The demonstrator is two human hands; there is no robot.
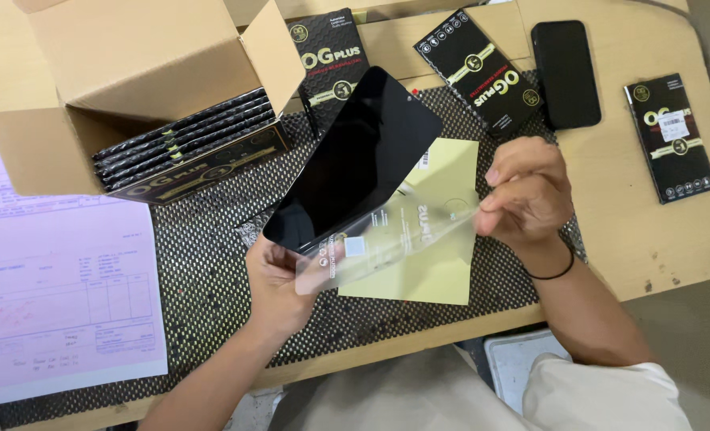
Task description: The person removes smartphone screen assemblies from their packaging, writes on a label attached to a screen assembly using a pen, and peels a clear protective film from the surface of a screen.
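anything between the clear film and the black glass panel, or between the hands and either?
Nothing visible. The left hand already grips the black glass panel at its lower edge; the right hand pinches the clear film at its far end. Film and panel overlap near the left hand, with nothing seen between.

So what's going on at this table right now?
A person holds a dark glass panel up in the left hand, while the right hand pinches a clear film that stretches between both hands. Below lie a yellow sheet and a mesh mat. An open cardboard box of black packets stands to the left.
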